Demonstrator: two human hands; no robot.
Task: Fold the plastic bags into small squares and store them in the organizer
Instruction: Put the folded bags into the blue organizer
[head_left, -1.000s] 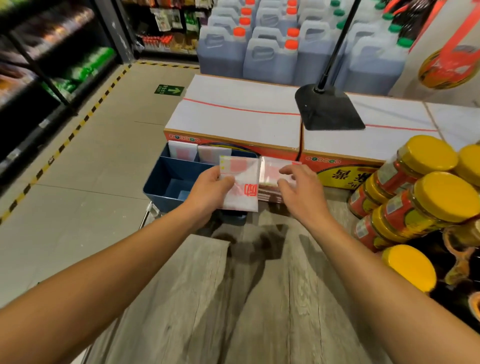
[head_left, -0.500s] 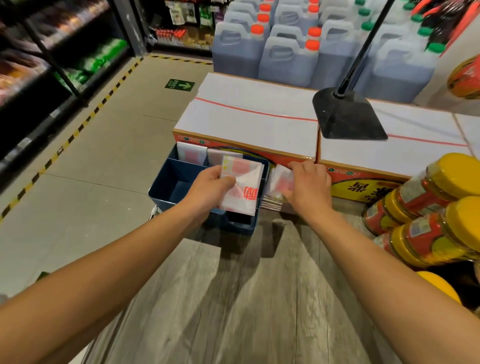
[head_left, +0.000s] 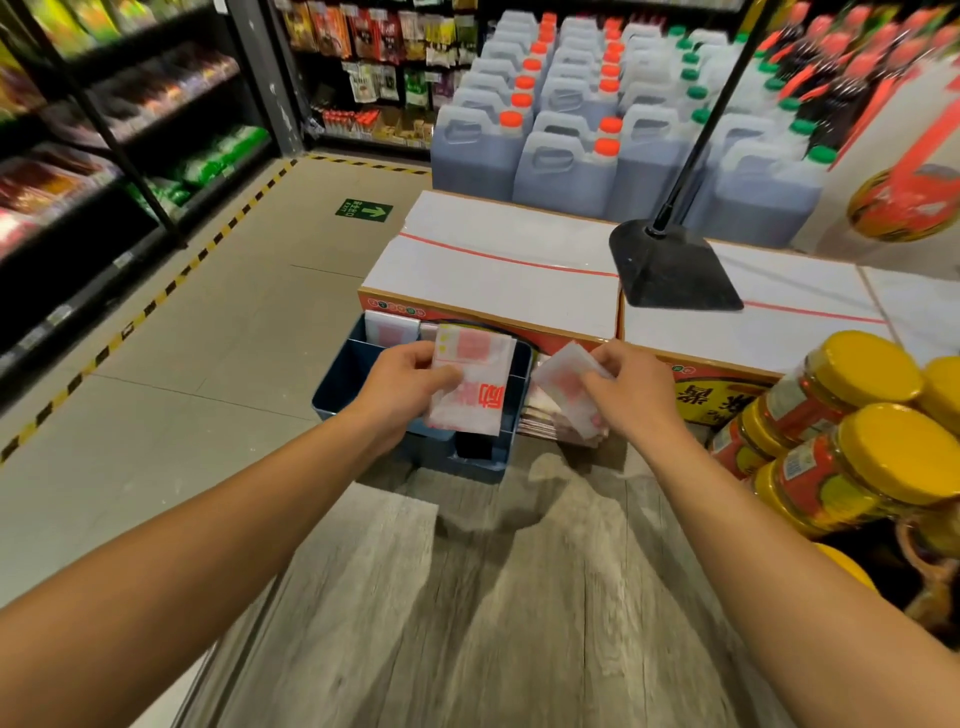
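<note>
From the head camera, both forearms reach forward over a grey wood-grain table (head_left: 519, 597) in a shop aisle. The left hand (head_left: 400, 387) grips a folded plastic bag (head_left: 470, 387), white with red print, thumb on its face and fingers behind, holding it upright over the blue organizer (head_left: 337, 384) that sits at the table's far edge. The bag hangs above the organizer's right-hand compartments, not yet down in one. At the organizer's back left, another folded bag (head_left: 390, 327) already stands in a compartment against the rear wall.

The right hand (head_left: 628, 387) pinches a second folded bag (head_left: 563, 382) (smaller, tilted toward the left), lifted just above a flat stack of bags (head_left: 540, 421) lying on the table just right of the organizer. Neither hand is loose; each has fingers curled on its own bag.

Behind the organizer are two white-topped cartons (head_left: 493, 275) taped in red, with a black stand base (head_left: 670, 270) resting across them. To the right, yellow-lidded jars (head_left: 857, 415) lie stacked on their sides. Beyond the cartons stand rows of jugs (head_left: 561, 161) with orange and green caps.
</note>
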